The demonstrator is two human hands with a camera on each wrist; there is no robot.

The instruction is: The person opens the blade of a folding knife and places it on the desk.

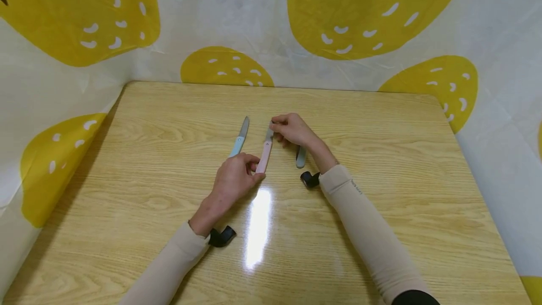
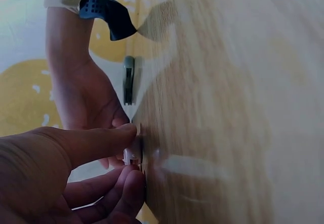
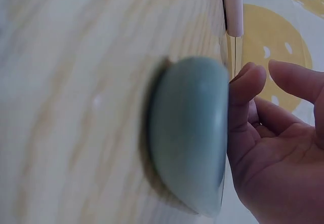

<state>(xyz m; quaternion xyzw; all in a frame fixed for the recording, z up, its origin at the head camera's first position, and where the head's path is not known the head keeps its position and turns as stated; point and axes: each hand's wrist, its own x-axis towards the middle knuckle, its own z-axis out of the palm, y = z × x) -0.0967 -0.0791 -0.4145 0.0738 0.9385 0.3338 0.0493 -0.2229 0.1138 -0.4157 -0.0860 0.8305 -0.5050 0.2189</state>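
Note:
A pink-handled folding knife [image 1: 264, 155] lies between the hands, its blade extended and pointing away from me. My left hand [image 1: 235, 178] pinches the end of its handle between thumb and fingers. At the blade's tip is my right hand [image 1: 293, 129], with a gap between thumb and index finger in the right wrist view; whether it touches the blade is unclear. A light-blue folding knife [image 1: 240, 140], also unfolded, lies to the left, its handle end hidden by my left hand. A grey-green folding knife [image 3: 190, 133], apparently folded, sits under my right wrist.
All of this is on a wood-grain table [image 1: 381, 154]. A white cloth with yellow fruit prints [image 1: 237, 13] hangs behind the table and along its sides. Black wrist cameras [image 1: 222, 236] stick out from both sleeves near the tabletop.

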